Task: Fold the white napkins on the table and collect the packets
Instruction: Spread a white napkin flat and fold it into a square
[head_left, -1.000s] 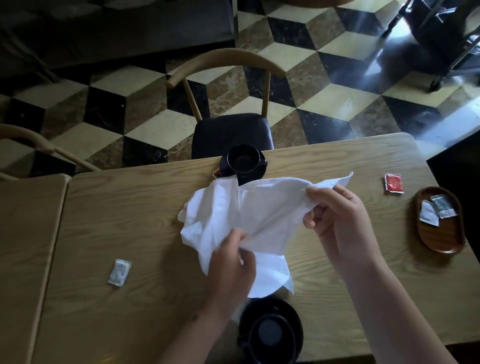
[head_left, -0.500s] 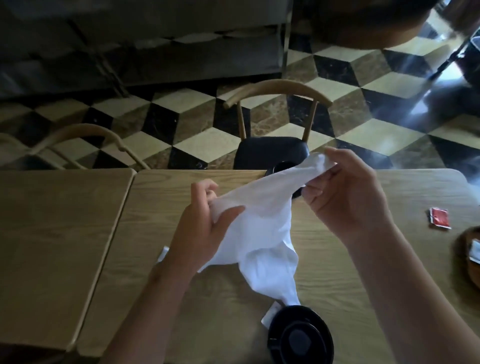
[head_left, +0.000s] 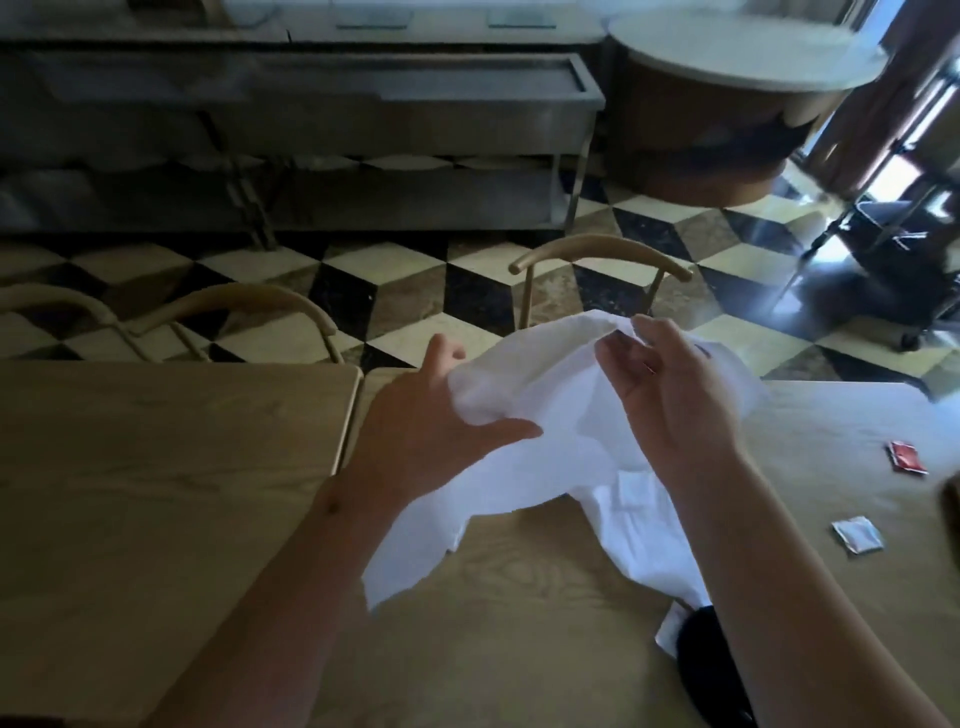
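A crumpled white napkin (head_left: 545, 415) hangs in the air above the wooden table (head_left: 519, 649). My left hand (head_left: 431, 431) grips its left side, thumb over the cloth. My right hand (head_left: 670, 395) pinches its top edge between thumb and fingers. More white napkin cloth (head_left: 649, 540) lies on the table below, under my right forearm. A red packet (head_left: 906, 457) and a white packet (head_left: 857, 535) lie on the table at the right. Another pale packet (head_left: 667, 631) peeks out beside a black object near the front edge.
A black cup or saucer (head_left: 711, 670) sits near the front edge under my right forearm. A second wooden table (head_left: 156, 467) adjoins on the left. Wooden chairs (head_left: 597, 260) stand behind the tables on a checkered floor. A dark tray edge (head_left: 953, 499) shows at far right.
The view tilted up and shifted left. Both hands lifted the napkin higher and regripped it along its top. A white packet came into sight on the right.
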